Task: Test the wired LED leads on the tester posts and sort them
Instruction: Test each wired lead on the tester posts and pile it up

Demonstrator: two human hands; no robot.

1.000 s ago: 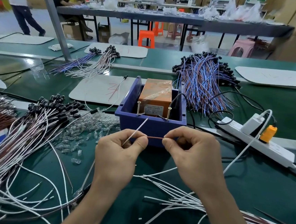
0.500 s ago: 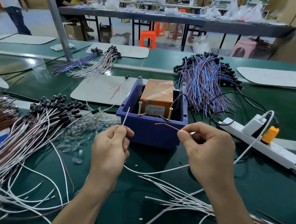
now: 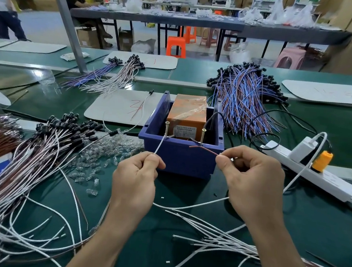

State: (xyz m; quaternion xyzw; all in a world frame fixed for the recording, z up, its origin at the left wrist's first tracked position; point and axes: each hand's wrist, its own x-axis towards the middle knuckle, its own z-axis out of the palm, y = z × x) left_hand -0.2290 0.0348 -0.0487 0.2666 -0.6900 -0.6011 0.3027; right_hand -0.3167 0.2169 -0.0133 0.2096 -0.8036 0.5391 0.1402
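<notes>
A blue bin (image 3: 179, 157) holds an orange tester box (image 3: 187, 110) with two upright brass screw posts. My left hand (image 3: 135, 179) pinches a white lead (image 3: 160, 145) whose tip touches the left post (image 3: 167, 129). My right hand (image 3: 252, 181) pinches a brown lead (image 3: 204, 149) whose bare end lies against the base of the right post (image 3: 202, 136). Both leads belong to one wired LED, and its LED end is out of sight below my hands.
A pile of white and brown leads with black holders (image 3: 28, 162) lies left, loose clear LEDs (image 3: 104, 158) beside it. More white leads (image 3: 235, 244) fan out at lower right. A blue-wired bundle (image 3: 244, 103) sits behind the bin, a power strip (image 3: 309, 170) right.
My hands have moved apart and forward, spreading the two leads from a pinch in front of the bin up onto the two posts.
</notes>
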